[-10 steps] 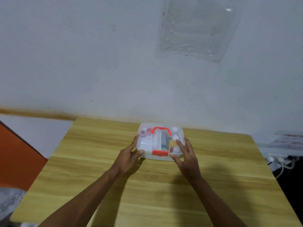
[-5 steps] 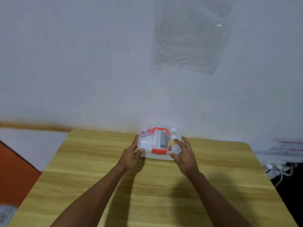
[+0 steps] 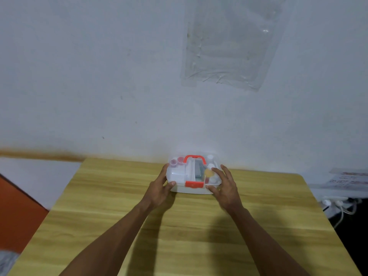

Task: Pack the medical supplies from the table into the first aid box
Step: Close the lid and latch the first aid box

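Note:
A small first aid box (image 3: pixel 179 176) with a clear lid, a red handle (image 3: pixel 194 157) and a red front latch (image 3: pixel 194 184) sits at the far edge of the wooden table (image 3: pixel 119 206), against the wall. Small bottles and pink-capped cups show through the lid. My left hand (image 3: pixel 159 188) grips the box's left end, thumb on the front corner. My right hand (image 3: pixel 226 186) rests on the right end, fingers spread over the lid and thumb at the front edge.
The white wall stands right behind the box, with a clear plastic sheet (image 3: pixel 231 42) taped high on it. White cables and plugs (image 3: pixel 336 204) lie beyond the table's right edge. An orange surface (image 3: pixel 18 212) lies to the left of the table.
The camera has tilted up, so the table and box sit lower in view. Both hands keep their hold on the box, which has slid slightly towards the wall.

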